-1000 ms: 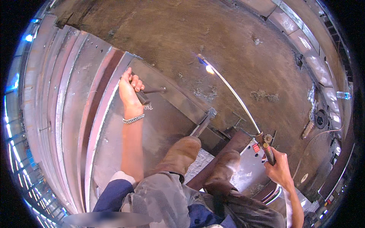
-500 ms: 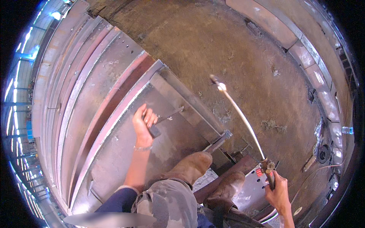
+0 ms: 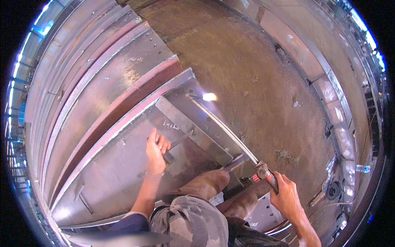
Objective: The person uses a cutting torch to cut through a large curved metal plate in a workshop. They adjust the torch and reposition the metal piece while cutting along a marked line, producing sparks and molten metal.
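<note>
My right hand is wrapped round the handle of a gas torch, a long metal tube with a brass valve body and red knob. Its tip lies over the holed end plate of a steel beam; a bright white flame glows beside the tip. My left hand is closed round a dark-handled tool with a long, narrow flat end that reaches toward a raised plate on the beam. Whether the tool touches that plate, I cannot tell. Chalk marks show on the beam's web.
More steel beams lie side by side on the left. My brown boots are beside the near beam's end. Brown ground stretches beyond; at right are a round dark disc, a plastic bottle and a hose.
The torch has swung left, bringing its tip from over the ground to the beam's end plate, and its glow is brighter. The view has shifted; my left hand keeps its grip.
</note>
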Action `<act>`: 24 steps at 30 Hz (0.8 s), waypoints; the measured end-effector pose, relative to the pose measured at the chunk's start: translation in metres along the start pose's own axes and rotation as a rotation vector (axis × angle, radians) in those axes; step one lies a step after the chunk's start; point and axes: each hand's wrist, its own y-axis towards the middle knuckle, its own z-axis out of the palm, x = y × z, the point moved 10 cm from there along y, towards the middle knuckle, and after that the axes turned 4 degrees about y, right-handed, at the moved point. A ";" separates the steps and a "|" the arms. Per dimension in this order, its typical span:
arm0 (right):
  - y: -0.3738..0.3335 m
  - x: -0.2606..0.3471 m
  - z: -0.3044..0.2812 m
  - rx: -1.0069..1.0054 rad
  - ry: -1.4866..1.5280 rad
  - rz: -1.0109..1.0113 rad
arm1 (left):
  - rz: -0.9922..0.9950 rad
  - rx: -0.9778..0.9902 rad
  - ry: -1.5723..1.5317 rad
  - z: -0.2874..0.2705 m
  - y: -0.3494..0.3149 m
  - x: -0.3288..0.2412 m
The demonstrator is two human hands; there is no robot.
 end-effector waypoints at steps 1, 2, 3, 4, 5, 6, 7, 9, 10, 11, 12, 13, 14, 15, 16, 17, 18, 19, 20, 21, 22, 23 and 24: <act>-0.004 -0.005 -0.001 -0.019 0.004 0.009 | 0.021 0.011 0.017 0.009 0.007 -0.004; -0.009 -0.013 -0.002 -0.038 0.018 0.035 | 0.027 0.023 0.015 0.018 0.015 -0.006; -0.014 -0.021 -0.004 -0.069 0.027 0.056 | -0.002 0.013 0.047 0.021 0.018 -0.006; -0.019 -0.029 -0.007 -0.103 0.038 0.077 | -0.001 0.022 0.079 0.026 0.023 -0.008; -0.025 -0.036 -0.011 -0.135 0.034 0.076 | 0.013 0.045 0.123 0.031 0.027 -0.011; -0.034 -0.042 -0.013 -0.165 0.035 0.080 | 0.016 0.057 0.134 0.031 0.027 -0.013; -0.042 -0.048 -0.015 -0.196 0.039 0.087 | 0.011 0.062 0.135 0.029 0.027 -0.015; -0.058 -0.058 -0.020 -0.262 0.015 0.105 | -0.040 0.019 0.160 0.018 0.026 -0.015; -0.065 -0.063 -0.020 -0.274 0.011 0.116 | -0.007 0.068 0.210 0.020 0.026 -0.021; -0.071 -0.068 -0.022 -0.289 -0.006 0.124 | -0.014 0.140 0.263 0.023 0.026 -0.023; -0.075 -0.072 -0.022 -0.313 0.021 0.132 | -0.034 0.183 0.325 0.024 0.028 -0.027; -0.077 -0.075 -0.020 -0.306 0.024 0.133 | -0.035 0.233 0.389 0.025 0.030 -0.033; -0.078 -0.079 -0.020 -0.305 0.023 0.135 | -0.064 0.225 0.463 0.020 0.032 -0.039; -0.080 -0.082 -0.018 -0.293 0.008 0.152 | -0.097 0.284 0.532 0.019 0.032 -0.045; -0.080 -0.086 -0.015 -0.257 0.037 0.156 | -0.110 0.351 0.604 0.019 0.031 -0.055; -0.079 -0.090 -0.013 -0.218 0.051 0.173 | -0.127 0.385 0.699 0.015 0.030 -0.064; -0.079 -0.094 -0.009 -0.191 0.060 0.193 | -0.158 0.452 0.739 0.012 0.026 -0.073; -0.079 -0.091 -0.010 -0.210 0.056 0.157 | -0.153 0.488 0.786 0.006 0.023 -0.083; -0.080 -0.087 -0.011 -0.241 0.044 0.125 | -0.149 0.493 0.851 -0.003 0.020 -0.092; -0.079 -0.085 -0.010 -0.262 0.024 0.104 | -0.140 0.503 0.920 -0.012 0.020 -0.096; -0.079 -0.085 -0.009 -0.243 0.051 0.108 | -0.136 0.512 0.926 -0.022 0.019 -0.101; -0.079 -0.086 -0.007 -0.216 0.072 0.119 | -0.174 0.442 0.980 -0.040 0.026 -0.102; -0.077 -0.085 -0.005 -0.194 0.084 0.128 | -0.182 0.428 1.003 -0.053 0.031 -0.102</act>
